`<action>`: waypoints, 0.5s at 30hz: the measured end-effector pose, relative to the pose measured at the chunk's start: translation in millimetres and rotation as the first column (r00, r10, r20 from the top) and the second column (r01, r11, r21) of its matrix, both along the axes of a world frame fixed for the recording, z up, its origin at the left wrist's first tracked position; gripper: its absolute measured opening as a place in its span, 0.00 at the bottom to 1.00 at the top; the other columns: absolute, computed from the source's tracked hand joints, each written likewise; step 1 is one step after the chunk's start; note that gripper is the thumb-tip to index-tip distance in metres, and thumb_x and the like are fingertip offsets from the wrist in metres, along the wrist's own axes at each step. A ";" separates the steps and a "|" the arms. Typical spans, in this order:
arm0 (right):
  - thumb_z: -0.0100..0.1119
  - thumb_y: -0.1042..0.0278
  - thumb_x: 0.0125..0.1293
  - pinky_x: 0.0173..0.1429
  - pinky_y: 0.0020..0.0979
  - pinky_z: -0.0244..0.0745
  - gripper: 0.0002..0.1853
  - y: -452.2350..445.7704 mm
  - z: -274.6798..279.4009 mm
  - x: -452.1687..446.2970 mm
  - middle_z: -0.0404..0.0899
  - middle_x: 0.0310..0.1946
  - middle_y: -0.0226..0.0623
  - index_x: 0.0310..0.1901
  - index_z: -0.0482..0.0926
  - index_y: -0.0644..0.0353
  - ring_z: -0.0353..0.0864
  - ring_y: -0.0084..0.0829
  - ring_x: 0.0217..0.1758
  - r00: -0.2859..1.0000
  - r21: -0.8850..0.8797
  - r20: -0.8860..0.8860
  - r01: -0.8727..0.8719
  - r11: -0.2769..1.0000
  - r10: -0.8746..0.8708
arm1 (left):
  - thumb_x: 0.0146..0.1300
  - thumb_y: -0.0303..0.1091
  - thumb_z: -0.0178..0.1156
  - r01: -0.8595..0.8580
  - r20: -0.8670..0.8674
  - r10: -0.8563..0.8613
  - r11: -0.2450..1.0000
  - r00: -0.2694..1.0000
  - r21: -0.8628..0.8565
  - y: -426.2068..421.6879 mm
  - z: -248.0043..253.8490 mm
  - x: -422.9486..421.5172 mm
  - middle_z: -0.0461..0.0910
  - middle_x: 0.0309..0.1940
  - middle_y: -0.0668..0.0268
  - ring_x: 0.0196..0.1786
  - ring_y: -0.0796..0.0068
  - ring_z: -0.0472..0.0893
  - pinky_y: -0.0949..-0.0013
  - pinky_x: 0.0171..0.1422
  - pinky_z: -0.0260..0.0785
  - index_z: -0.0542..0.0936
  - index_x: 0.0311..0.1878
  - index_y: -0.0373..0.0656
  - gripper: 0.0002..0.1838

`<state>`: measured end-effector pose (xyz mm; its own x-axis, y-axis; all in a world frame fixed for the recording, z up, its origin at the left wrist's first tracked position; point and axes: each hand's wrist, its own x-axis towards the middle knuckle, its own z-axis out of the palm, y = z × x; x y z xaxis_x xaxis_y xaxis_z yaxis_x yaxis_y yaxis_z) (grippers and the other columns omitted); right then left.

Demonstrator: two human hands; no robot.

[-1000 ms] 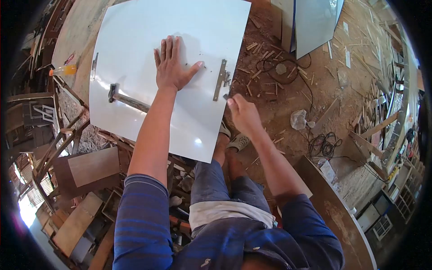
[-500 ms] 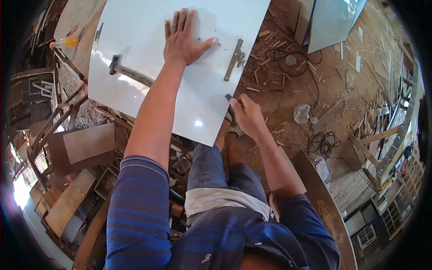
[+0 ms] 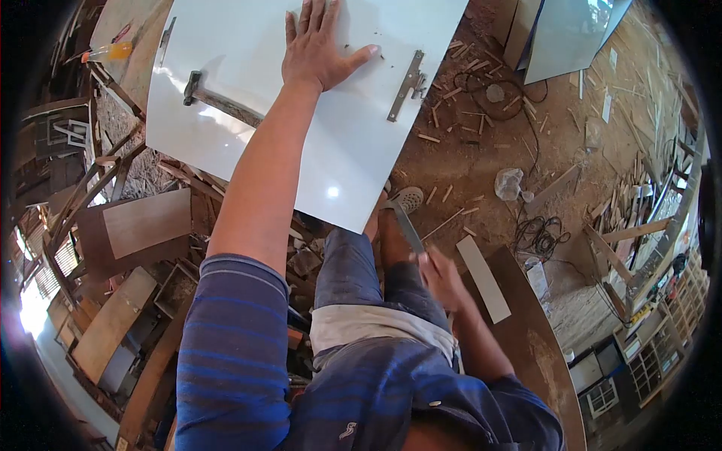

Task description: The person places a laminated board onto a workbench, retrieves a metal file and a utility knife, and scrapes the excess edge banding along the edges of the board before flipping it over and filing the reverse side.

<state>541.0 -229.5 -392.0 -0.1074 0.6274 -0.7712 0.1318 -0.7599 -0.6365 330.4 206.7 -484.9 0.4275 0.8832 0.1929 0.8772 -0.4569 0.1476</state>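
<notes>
A: Hands?

B: Left hand [image 3: 314,56] flat on the white panel [image 3: 361,143], fingers and thumb spread, gripping nothing. Right hand [image 3: 442,276] closed round one end of a flat metal tool [image 3: 410,231]; slightly blurred.

A: Tool position?

B: Off the panel, beside its near corner, overlapping the leg [image 3: 392,240] from this view. Can't tell the gap.

A: Main risk?

B: The leg, I'd say. A loose grip or stray swing could put the tool into it. The panel face looks glossy, so a skidding tip could scratch it.

A: Other stuff?

B: Hammer [image 3: 226,105] lies on the panel, handle running under the left forearm. A dragging arm could shift it. Metal strip [image 3: 406,86] sits near the right edge. Can't tell if it's fixed; if loose, a knock could drop it.
</notes>
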 end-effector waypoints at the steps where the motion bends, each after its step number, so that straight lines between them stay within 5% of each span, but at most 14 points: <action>1: 0.52 0.52 0.91 0.37 0.39 0.77 0.19 22.6 -11.8 2.0 0.79 0.28 0.37 0.53 0.83 0.61 0.82 0.34 0.29 0.996 0.113 0.077 -0.061 0.992 0.053 | 0.63 0.84 0.61 -0.001 -0.005 0.001 1.000 1.000 0.000 0.9 0.1 0.2 0.52 0.93 0.59 0.95 0.58 0.45 0.45 0.99 0.32 0.53 0.93 0.53 0.65; 5: 0.60 0.47 0.84 0.39 0.53 0.81 0.22 89.8 -37.8 5.5 0.85 0.29 0.52 0.42 0.86 0.60 0.88 0.56 0.35 0.880 0.334 0.421 -0.376 0.865 0.220 | 0.63 0.85 0.61 -0.005 -0.024 0.005 1.000 1.000 -0.002 2.1 1.3 -0.3 0.52 0.93 0.59 0.95 0.58 0.45 0.45 0.99 0.32 0.53 0.93 0.53 0.66; 8: 0.63 0.40 0.80 0.35 0.56 0.80 0.28 91.1 -51.9 10.8 0.84 0.22 0.48 0.30 0.86 0.57 0.88 0.56 0.30 0.770 0.308 0.594 -0.486 0.818 0.234 | 0.63 0.85 0.61 0.022 0.029 -0.022 1.000 0.999 0.020 1.8 -6.5 -2.3 0.52 0.93 0.58 0.95 0.56 0.46 0.45 0.99 0.32 0.53 0.93 0.52 0.66; 11: 0.65 0.35 0.77 0.32 0.55 0.79 0.33 118.5 -57.7 17.2 0.81 0.17 0.46 0.22 0.83 0.55 0.86 0.57 0.25 0.752 0.392 0.631 -0.520 0.759 0.190 | 0.64 0.71 0.68 -0.108 -0.143 0.067 0.947 0.987 -0.304 -2.4 48.8 16.9 0.45 0.94 0.48 0.96 0.51 0.41 0.46 0.99 0.29 0.49 0.92 0.37 0.67; 15: 0.64 0.31 0.76 0.32 0.53 0.81 0.33 150.2 -55.6 23.3 0.81 0.18 0.46 0.26 0.85 0.54 0.88 0.54 0.26 0.635 0.398 0.734 -0.690 0.604 0.242 | 0.64 0.71 0.68 -0.097 -0.141 0.057 0.950 0.988 -0.296 -4.0 48.6 16.9 0.46 0.93 0.47 0.96 0.50 0.42 0.46 0.98 0.30 0.50 0.92 0.36 0.66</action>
<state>564.3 -79.2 -447.6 -0.2332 0.9388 -0.2536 0.8292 0.0558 -0.5562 347.3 202.8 -436.3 0.3593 0.9228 -0.1390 0.9286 -0.3388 0.1512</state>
